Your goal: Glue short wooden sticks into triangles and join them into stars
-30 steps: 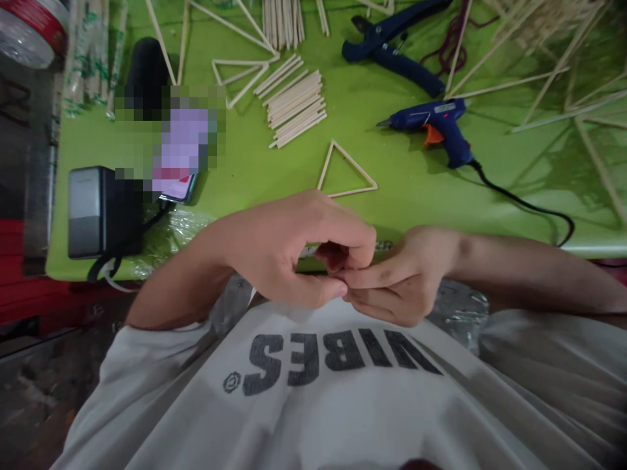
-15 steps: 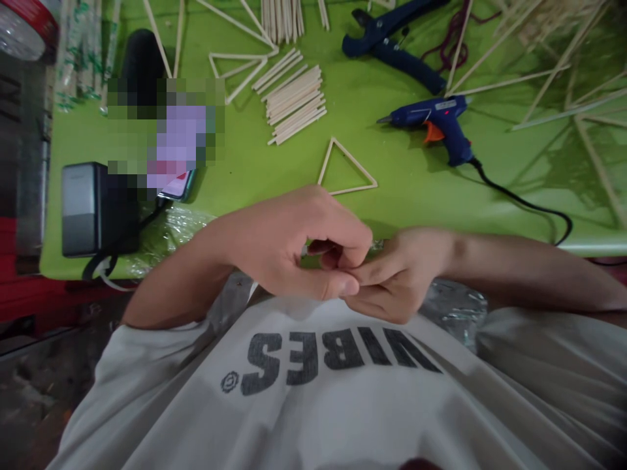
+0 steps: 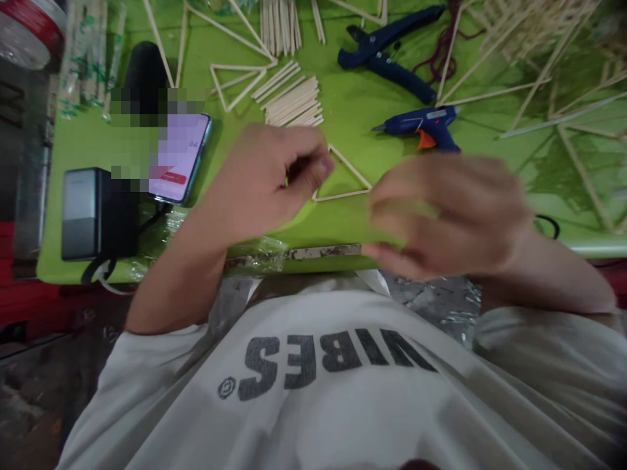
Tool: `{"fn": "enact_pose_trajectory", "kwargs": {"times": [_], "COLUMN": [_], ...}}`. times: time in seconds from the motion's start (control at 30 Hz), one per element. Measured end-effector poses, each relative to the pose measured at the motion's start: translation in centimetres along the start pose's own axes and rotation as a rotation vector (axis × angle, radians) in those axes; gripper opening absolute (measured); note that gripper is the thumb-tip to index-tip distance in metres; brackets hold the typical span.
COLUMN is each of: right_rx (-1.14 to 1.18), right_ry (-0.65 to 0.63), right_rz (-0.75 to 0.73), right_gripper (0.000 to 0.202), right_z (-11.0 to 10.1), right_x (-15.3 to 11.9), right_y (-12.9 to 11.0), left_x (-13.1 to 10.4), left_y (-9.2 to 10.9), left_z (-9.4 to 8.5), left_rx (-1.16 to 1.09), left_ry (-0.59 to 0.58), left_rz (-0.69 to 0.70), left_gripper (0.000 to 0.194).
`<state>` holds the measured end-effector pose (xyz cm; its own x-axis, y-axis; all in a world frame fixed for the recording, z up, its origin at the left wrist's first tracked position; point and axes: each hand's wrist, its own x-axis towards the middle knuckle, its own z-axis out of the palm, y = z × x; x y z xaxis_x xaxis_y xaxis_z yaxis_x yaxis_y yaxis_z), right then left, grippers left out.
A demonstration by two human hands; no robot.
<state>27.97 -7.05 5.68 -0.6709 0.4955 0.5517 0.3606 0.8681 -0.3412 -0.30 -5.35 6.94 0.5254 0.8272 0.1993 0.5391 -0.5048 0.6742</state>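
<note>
Fingers of the left hand (image 3: pixel 274 183) curled in, thumb tip close to the forefinger; fingers of the right hand (image 3: pixel 450 215) bent, smeared by motion — cannot tell whether pinching anything, on either side. Between both hands, flat on a glossy green table (image 3: pixel 337 225): a triangle of pale sticks (image 3: pixel 343 195). Along the near edge, clear wrap (image 3: pixel 264 251); below, a white shirt (image 3: pixel 333 418) with dark lettering. Beyond the triangle, short sticks (image 3: pixel 294 104) in a row; to the right, a blue glue gun (image 3: pixel 431 124) and a blue cutter (image 3: pixel 375 53); to the left, a phone (image 3: pixel 191 160) near a dark box (image 3: pixel 81 215). Larger stick frames (image 3: pixel 494 93) at upper right, partly cut off. Glue gun's lower handle hidden by the right hand; phone partly masked by coarse pixels — contact between left thumb and triangle hard to make out.
</note>
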Motion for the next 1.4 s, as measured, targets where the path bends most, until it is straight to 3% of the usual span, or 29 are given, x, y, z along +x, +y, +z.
{"fn": "enact_pose_trajectory", "kwargs": {"times": [0.1,0.17,0.3,0.47,0.57,0.7,0.9,1.13,1.23,1.4], "right_rx": [-0.187,-0.245,-0.386,-0.393,-0.302,-0.069,-0.191,-0.149,-0.01,0.42], "right_ry": [-0.046,-0.224,-0.505,-0.527,-0.363,-0.118,-0.304,-0.329,-0.261,-0.24], "right_rz": [0.351,0.594,0.787,0.836,0.771,0.635,0.8,0.753,0.742,0.875], "right_gripper": [0.02,0.022,0.029,0.027,0.027,0.047,0.048,0.037,0.04,0.051], "right_z": [-0.9,0.0,2.9,4.8,5.8,6.6,5.6,4.2,3.7,3.8], "right_x": [0.4,1.0,2.5,2.6,0.9,-0.8,1.0,1.5,1.3,0.5], "right_y": [2.0,3.3,4.2,4.1,6.0,8.3,6.9,7.1,7.4,7.9], "left_x": [0.5,0.9,1.3,1.6,1.6,1.5,1.3,1.6,1.7,1.8], "left_y": [-1.5,-2.6,-4.0,-4.2,-4.7,-5.6,-4.7,-3.6,-3.6,-3.3], "left_z": [0.1,0.4,1.1,1.6,1.7,1.7,1.5,1.7,1.7,1.6], "left_rx": [0.193,0.299,0.368,0.395,0.308,0.158,0.133,0.234,0.229,0.194], "left_ry": [0.009,-0.056,-0.174,-0.22,-0.188,-0.174,-0.277,-0.367,-0.353,-0.356], "left_rz": [-0.232,-0.322,-0.372,-0.402,-0.378,-0.295,-0.277,-0.295,-0.319,-0.366], "left_gripper": [0.024,0.031,0.035,0.035,0.029,0.027,0.02,0.03,0.032,0.032]}}
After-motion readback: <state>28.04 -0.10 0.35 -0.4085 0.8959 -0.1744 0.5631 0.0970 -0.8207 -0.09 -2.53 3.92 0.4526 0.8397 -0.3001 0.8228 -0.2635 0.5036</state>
